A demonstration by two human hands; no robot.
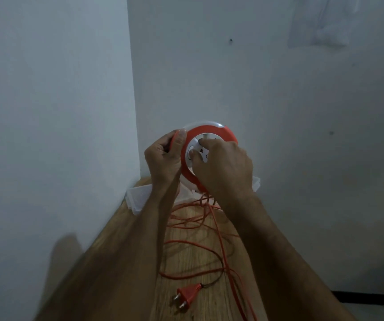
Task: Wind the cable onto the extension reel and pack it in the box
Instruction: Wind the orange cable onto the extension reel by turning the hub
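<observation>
Task stage: winding in hand, by judgement early; packing not yet begun.
Reel position: the round orange-and-white plastic extension reel (207, 151) is held upright in the air, above the far end of the wooden tabletop (193, 256), between both hands.
Left grip: the left hand (163, 158) is curled round the reel's outer orange rim, thumb lying over the rim edge.
Right grip: the right hand (223, 167) covers the white centre hub, fingertips (201, 142) pinching or pressing a part of it; which part cannot be told.
Cable wound: amount on the reel is hidden behind the rim.
Cable left: most of the thin orange cable (209, 228) hangs from below the right grip and lies in loose loops on the tabletop, nearer the person than the reel.
Plug: the orange two-pin plug (187, 295) lies free on the tabletop, well apart from both grips.
Container: the clear plastic box (137, 198) sits beneath and behind the held reel, against the wall.
Container contents: largely hidden by the hands; no reel inside; whether a cable loop enters it cannot be told.
</observation>
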